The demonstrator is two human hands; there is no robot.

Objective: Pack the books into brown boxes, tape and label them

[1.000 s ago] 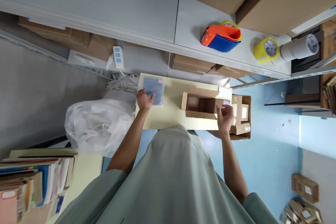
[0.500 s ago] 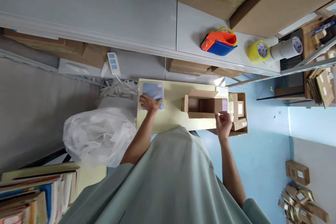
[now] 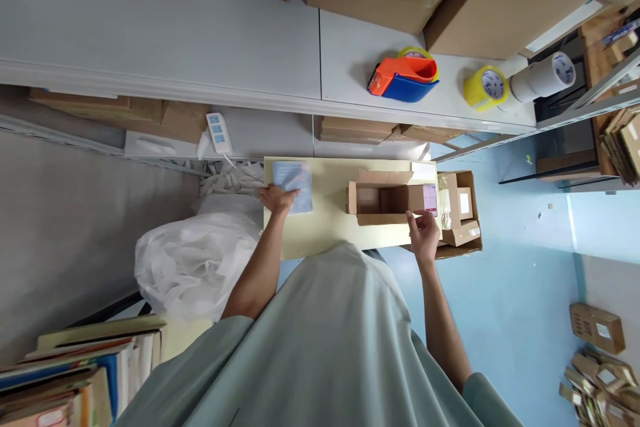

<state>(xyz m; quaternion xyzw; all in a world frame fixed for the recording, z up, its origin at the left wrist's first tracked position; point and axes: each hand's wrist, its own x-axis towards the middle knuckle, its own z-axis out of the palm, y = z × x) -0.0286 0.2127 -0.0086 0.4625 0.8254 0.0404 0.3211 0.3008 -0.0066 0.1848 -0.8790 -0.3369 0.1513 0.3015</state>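
Note:
On the pale yellow table (image 3: 330, 233) a flat blue-and-white packet (image 3: 300, 180) lies at the left. My left hand (image 3: 278, 199) rests on its lower left part, fingers spread. Further right stands an open brown cardboard box (image 3: 383, 200), flaps up, its inside looking bare. A pink-and-white label (image 3: 429, 199) shows at the box's right end. My right hand (image 3: 424, 233) is at the box's lower right corner, thumb and fingers pinched on its edge or flap.
Behind the table, a grey shelf (image 3: 210, 80) holds an orange-blue tape dispenser (image 3: 404, 77), tape rolls (image 3: 486, 88) and large cartons. A carton of boxes (image 3: 463, 213) stands right; a white plastic bag (image 3: 193, 253) bulges left. A power strip (image 3: 219, 133) lies on the lower shelf.
My left hand has slid a little left over the packet, baring more of its surface. My right hand stays at the box corner. The whole view has shifted slightly.

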